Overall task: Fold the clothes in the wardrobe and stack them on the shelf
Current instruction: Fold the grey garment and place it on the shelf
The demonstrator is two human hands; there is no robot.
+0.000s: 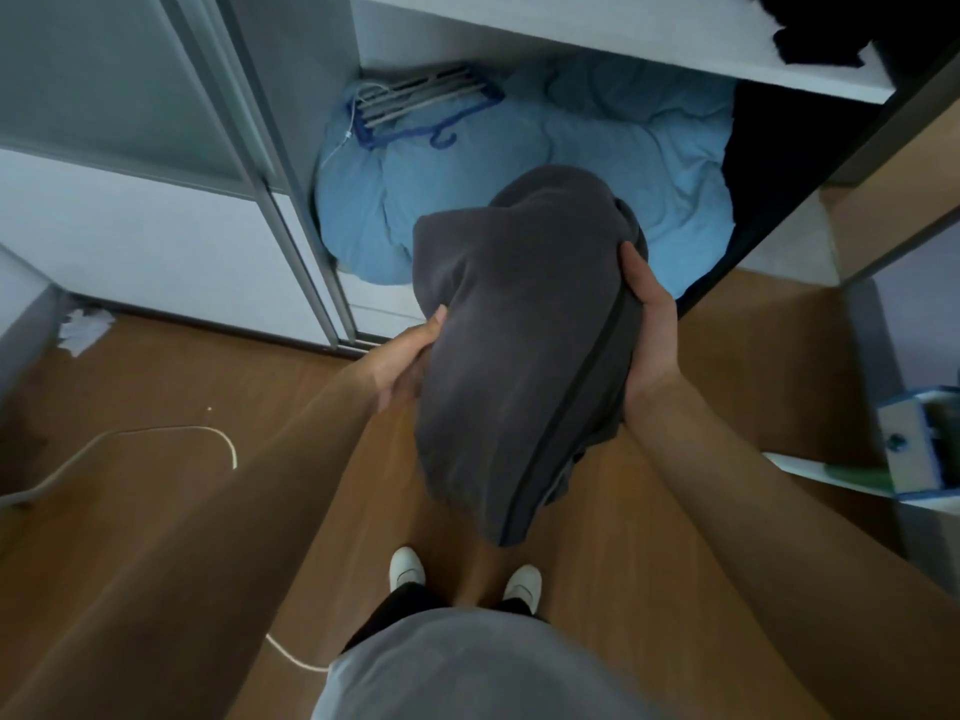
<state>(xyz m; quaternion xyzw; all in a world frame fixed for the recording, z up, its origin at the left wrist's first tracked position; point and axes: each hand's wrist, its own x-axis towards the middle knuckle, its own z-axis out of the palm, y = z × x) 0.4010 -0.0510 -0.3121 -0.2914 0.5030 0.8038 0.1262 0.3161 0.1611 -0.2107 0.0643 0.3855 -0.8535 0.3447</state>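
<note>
A folded dark grey garment [519, 345] hangs between both hands in front of the open wardrobe. My left hand [402, 358] grips its left edge, thumb on top and fingers underneath. My right hand [649, 324] holds the right side, with its fingers hidden beneath the cloth. The white shelf [675, 49] runs across the top of the wardrobe, above and beyond the garment. A black piece of clothing [826, 28] lies on that shelf at the far right.
A light blue duvet [597, 148] fills the wardrobe floor, with blue and white hangers [426, 103] on it. The sliding door [156, 148] stands at the left. A white cable [171, 433] lies on the wooden floor. A small box [914, 444] sits at the right.
</note>
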